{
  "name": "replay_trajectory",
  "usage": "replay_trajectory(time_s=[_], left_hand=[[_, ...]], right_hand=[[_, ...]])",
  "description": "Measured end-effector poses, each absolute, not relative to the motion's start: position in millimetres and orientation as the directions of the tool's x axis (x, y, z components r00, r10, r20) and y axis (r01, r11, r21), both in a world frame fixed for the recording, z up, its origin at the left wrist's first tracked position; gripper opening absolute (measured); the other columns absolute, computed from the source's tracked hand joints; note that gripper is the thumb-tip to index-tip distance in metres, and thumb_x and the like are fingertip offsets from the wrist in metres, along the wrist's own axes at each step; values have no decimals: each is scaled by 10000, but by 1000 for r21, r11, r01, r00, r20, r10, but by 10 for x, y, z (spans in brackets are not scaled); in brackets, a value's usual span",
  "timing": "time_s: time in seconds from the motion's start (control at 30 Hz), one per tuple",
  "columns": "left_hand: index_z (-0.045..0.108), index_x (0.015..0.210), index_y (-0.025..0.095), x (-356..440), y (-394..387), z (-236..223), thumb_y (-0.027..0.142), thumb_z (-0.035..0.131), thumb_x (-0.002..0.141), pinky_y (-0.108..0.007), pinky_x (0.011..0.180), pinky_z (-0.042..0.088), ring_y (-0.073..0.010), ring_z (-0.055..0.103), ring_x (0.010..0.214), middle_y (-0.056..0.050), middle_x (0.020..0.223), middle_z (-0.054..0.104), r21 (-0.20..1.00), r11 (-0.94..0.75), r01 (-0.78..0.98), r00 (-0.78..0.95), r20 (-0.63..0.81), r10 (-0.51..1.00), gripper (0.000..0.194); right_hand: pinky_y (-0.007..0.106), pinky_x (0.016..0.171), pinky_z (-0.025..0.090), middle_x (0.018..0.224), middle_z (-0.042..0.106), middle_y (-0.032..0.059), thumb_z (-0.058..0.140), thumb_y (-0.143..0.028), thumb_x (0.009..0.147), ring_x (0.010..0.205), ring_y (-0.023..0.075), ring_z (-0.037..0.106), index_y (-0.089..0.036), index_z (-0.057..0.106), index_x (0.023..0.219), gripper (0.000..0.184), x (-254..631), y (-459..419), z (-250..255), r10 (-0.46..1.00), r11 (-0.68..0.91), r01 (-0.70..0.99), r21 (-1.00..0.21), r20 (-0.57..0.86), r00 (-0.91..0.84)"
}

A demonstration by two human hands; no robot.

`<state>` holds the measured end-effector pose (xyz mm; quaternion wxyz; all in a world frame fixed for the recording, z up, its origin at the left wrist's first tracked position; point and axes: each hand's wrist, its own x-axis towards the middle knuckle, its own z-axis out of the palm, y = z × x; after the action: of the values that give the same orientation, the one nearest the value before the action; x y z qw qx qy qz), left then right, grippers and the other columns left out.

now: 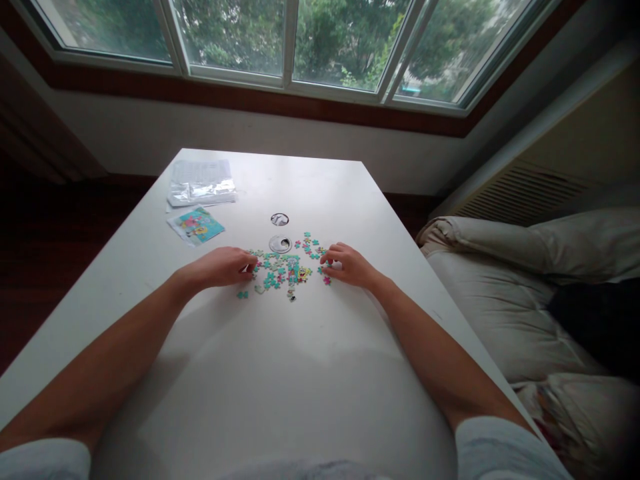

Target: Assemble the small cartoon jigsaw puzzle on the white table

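In the middle of the white worktop [300, 173], a loose spread of small puzzle pieces [271, 280], mostly teal with some pink and yellow, lies between a person's two bare hands. The left hand [227, 267] is at the left edge of the puzzle pieces, its fingers curled and the thumb close to them; whether it pinches a piece cannot be told. The right hand [350, 265] is at their right edge, the fingers bent and the thumb set a little apart; whether a piece is between them is too small to tell. Just beyond the puzzle pieces lies a round grey disc [281, 245] with a dark spot, and farther beyond them a smaller dark-and-white disc [280, 219]. To the far left of the puzzle pieces lies a colourful picture sheet [203, 225], with a clear plastic bag [203, 183] behind it. Well to their right, off the worktop, is a pale padded couch [490, 287], and well beyond them a window [230, 33] shows green trees [345, 40].
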<state>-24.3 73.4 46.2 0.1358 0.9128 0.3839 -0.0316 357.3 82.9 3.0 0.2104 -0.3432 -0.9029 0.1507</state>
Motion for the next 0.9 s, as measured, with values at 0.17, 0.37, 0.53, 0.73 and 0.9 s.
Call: replay_trajectory(time_s=[0.17,0.37,0.53,0.73,0.9], left_hand=[[659,953,256,-239,723,465,270,626,847,-253,633,355,-173,607,752,-7,863,684,268,-675,688,724,-180,666,112],[650,960,250,-195,704,461,246,589,881,-246,663,374,-172,611,778,-21,882,675,272,-702,658,749,-137,648,99],[648,962,243,-130,660,524,226,562,898,-240,675,385,-167,611,791,-25,898,672,278,-707,651,754,-126,645,108],[627,954,234,-132,662,530,239,581,871,-245,657,381,-164,599,766,-19,889,662,299,-676,673,732,-138,667,95],[587,889,221,-125,667,527,242,592,849,-248,645,376,-162,586,759,-13,874,660,373,-680,632,755,-97,648,45]], right_hand=[[320,841,435,922,650,69,715,-269,905,881,202,559,-212,726,959,79,3563,828,50,666,736,569,-367,241,-706],[315,840,433,934,652,68,695,-247,918,886,203,550,-210,711,962,60,3567,861,-15,678,729,590,-346,255,-689],[316,823,432,910,643,66,683,-244,921,871,204,541,-211,709,963,59,3582,861,-46,732,681,656,-324,269,-627],[311,815,425,898,637,55,683,-246,921,869,198,533,-213,705,963,58,3606,876,-85,752,659,677,-326,274,-600],[313,817,422,904,639,57,681,-256,919,875,201,532,-216,707,965,66,3610,885,-95,754,656,678,-332,265,-600]])
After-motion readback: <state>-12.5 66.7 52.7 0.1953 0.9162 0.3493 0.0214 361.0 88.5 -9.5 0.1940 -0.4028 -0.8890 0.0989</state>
